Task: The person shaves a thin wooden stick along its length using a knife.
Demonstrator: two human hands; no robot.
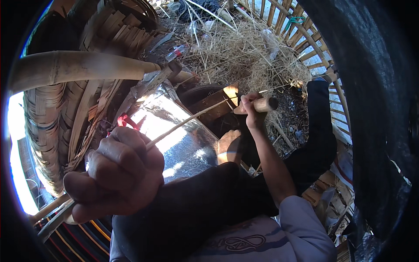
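Observation:
My left hand (120, 170) is closed in a fist around a thin peeled stick (187, 121). The stick slants up and right from the fist, and its tip ends beside my right hand. A thicker pale end shows below the fist at the lower left. My right hand (253, 109) grips a knife by its round wooden handle (265, 104), whose butt points right. The blade lies partly in shadow near the stick's tip, and I cannot tell whether they touch.
A shiny silver sheet (163, 115) lies under the stick, beside my bare foot (229, 146). A thick bamboo pole (87, 67) and woven baskets (48, 118) stand at left. Straw (244, 56) covers the ground beyond. A bamboo slat fence (312, 48) curves along the right.

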